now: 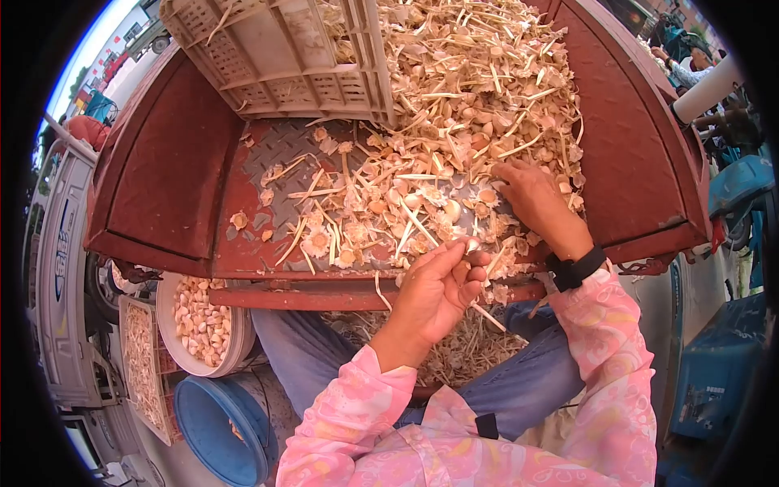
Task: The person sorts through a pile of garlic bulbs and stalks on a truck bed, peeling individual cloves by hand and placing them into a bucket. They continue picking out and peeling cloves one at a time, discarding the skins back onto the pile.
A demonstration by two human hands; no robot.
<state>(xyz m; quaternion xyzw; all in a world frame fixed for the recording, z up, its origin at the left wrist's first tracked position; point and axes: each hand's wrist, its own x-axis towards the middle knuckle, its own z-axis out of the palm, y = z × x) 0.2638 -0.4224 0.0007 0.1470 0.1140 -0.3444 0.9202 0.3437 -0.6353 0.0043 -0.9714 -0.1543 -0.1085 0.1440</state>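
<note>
My left hand (434,296) is palm up above the front edge of the red cargo bed (268,284), its fingers closed on a small pale garlic clove (473,244). Farther back, my right hand (537,201) lies at the near side of the heap of garlic (479,81), fingers apart and reaching among cloves, husks and dry stalks. Nothing shows held in it. A loose whitish clove (452,210) rests on the bed between the two hands. Husk discs and stalk pieces are scattered around them.
A tilted white plastic crate (308,81) stands in the bed at the back left. Below left are a white bucket (166,312) of cloves, a blue bucket (191,390) and a crate (127,357) of husks. Red side walls (625,138) flank the bed.
</note>
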